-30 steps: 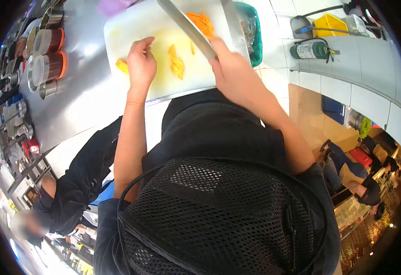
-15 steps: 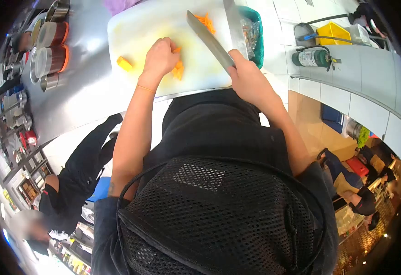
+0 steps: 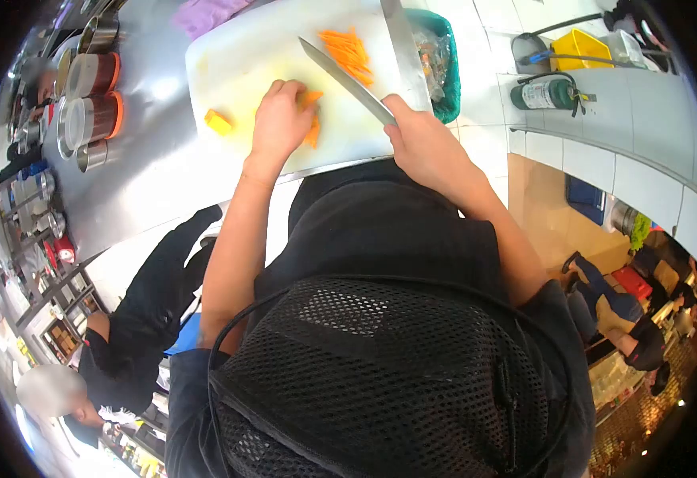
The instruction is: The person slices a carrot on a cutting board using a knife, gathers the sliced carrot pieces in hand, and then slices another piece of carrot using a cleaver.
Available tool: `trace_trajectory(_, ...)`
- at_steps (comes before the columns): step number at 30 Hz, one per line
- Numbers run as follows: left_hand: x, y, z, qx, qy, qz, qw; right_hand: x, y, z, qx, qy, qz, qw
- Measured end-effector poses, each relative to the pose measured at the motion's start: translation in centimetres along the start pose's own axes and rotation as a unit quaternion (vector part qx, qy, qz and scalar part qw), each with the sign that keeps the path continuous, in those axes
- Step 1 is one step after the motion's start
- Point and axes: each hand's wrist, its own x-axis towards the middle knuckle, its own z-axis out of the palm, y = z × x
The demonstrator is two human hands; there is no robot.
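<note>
My left hand (image 3: 283,119) rests on the white cutting board (image 3: 233,76), its fingers curled against orange carrot slices (image 3: 313,134). The fingertips are partly hidden by the hand itself. In my right hand (image 3: 428,137) is the handle of a kitchen knife (image 3: 344,81); its long blade points up and left, between the carrot slices and a pile of thin carrot strips (image 3: 347,56). A yellow-orange block (image 3: 218,122) lies apart on the board, left of my left hand.
Lidded containers (image 3: 92,118) and metal pots stand on the steel counter (image 3: 145,151) at left. A purple cloth (image 3: 209,14) touches the board's far edge. Right of the board is a green-lined bin (image 3: 446,68). A co-worker in black (image 3: 145,295) stands at lower left.
The knife has shifted left, nearer my left hand, and more of the carrot strip pile shows. My left hand has stayed at the carrot slices. The whole view has shifted slightly.
</note>
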Motion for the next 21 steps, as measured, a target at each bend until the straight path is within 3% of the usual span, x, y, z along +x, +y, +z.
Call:
trace_trajectory(5, 1.4, 1.0, 1.6, -0.029, -0.051, -0.001, 0.998, 0.6, 1.7, 1.5, -0.002, -0.012, 0.008, 1.0)
trace_trajectory(9, 0.1, 2.5, 1.7, -0.006, -0.065, 0.064, 0.996, 0.9, 1.6, 1.6, 0.001, 0.0, 0.014, 1.0)
trace_trajectory(12, -0.4, 1.6, 1.3, -0.035, -0.005, 0.074, 0.997, 0.8, 1.2, 1.6, -0.011, -0.006, 0.017, 1.0)
trace_trajectory(15, -0.1, -0.2, 0.2, -0.019, 0.065, 0.022, 0.998, 0.4, 1.2, 2.0, -0.018, -0.008, 0.024, 1.0)
trace_trajectory(17, 0.5, -0.6, -0.5, 0.052, -0.024, 0.031, 0.998, 0.7, 1.1, 2.0, -0.02, -0.007, 0.019, 1.0)
trace_trajectory(21, 1.7, 0.7, 0.9, 0.094, -0.056, 0.07, 0.992, 0.9, 1.2, 1.8, -0.024, -0.011, 0.03, 0.999)
